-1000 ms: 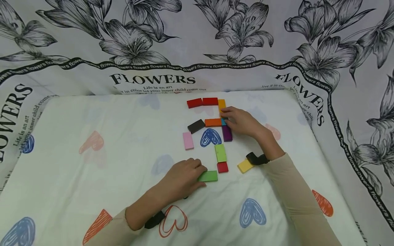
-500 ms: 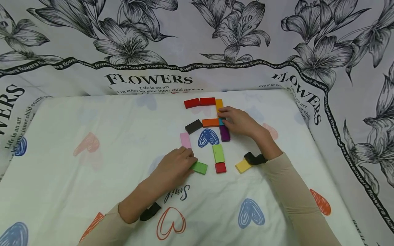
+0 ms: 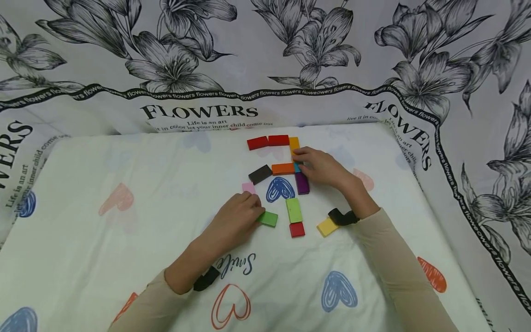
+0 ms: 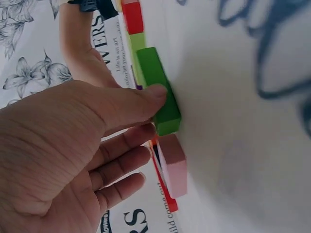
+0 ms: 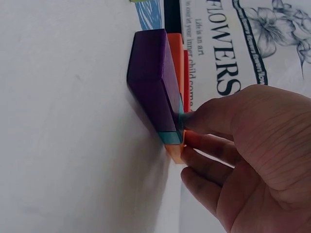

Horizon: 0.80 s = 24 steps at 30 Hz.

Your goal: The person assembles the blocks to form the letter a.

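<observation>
My left hand pinches a green block; in the left wrist view the thumb lies on its face. A pink block, partly hidden in the head view, lies just beyond that hand. My right hand touches the column of blocks: its thumb is at the small blue block, and its fingertips are by the yellow-orange block. A purple block abuts the blue one. An orange block and a dark grey block lead left from there toward the pink block.
Two red blocks continue left from the yellow-orange one. Below the purple block lie a lime block and a short red block. A yellow block lies beside my right wrist on the heart-printed cloth.
My left hand has shifted the green block left and away from me, from near the short red block toward the pink one. My right hand stays at the column.
</observation>
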Each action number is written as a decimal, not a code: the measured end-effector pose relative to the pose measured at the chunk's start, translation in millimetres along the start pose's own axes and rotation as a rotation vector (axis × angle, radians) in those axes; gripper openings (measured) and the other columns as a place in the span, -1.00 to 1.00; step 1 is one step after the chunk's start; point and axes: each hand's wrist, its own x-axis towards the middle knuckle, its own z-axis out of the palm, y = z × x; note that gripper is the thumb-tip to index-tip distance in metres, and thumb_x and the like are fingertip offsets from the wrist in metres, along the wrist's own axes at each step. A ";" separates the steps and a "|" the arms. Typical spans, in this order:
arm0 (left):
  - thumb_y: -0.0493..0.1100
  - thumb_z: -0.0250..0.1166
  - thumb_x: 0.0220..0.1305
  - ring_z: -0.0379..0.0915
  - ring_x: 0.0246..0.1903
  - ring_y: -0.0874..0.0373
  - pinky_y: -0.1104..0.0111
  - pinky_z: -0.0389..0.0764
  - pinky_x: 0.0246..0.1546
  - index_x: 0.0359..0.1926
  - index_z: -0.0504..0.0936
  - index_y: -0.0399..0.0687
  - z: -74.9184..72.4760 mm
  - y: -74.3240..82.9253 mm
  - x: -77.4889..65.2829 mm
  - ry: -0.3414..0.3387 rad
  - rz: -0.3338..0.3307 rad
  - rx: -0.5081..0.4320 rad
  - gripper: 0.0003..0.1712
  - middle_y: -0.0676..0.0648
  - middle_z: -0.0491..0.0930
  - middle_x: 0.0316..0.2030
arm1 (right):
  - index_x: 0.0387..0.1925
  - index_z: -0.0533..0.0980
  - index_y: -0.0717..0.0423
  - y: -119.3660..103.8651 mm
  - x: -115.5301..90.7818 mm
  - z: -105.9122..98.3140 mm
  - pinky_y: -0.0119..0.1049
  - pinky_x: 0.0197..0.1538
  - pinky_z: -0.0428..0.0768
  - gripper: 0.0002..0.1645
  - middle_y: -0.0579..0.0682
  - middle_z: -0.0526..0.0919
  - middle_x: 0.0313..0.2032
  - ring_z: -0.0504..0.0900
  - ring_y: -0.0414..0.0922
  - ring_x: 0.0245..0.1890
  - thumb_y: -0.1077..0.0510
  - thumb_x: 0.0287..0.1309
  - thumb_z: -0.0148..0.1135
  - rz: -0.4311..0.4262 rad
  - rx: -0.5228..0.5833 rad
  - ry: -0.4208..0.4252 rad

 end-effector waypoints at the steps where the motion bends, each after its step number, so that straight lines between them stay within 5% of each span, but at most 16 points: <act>1: -0.12 0.51 0.31 0.55 -0.03 0.09 0.28 0.63 0.06 0.03 0.82 -0.05 0.0 0.3 0.5 0.003 0.004 0.002 -0.71 -0.06 0.72 -0.05 | 0.42 0.50 0.17 -0.2 0.2 0.6 0.11 0.58 0.40 -0.48 0.14 0.45 0.51 0.40 0.17 0.55 0.18 0.51 0.18 -0.001 0.000 0.000; 24: -0.13 0.51 0.30 0.60 0.05 0.05 0.22 0.64 0.22 0.09 0.80 -0.01 -5.6 -5.2 9.2 -0.036 0.013 -0.022 -0.65 -0.06 0.75 0.00 | 0.44 0.49 0.15 -2.4 -0.6 -0.4 0.09 0.56 0.43 -0.46 0.13 0.45 0.51 0.41 0.15 0.55 0.16 0.51 0.19 0.006 -0.021 0.003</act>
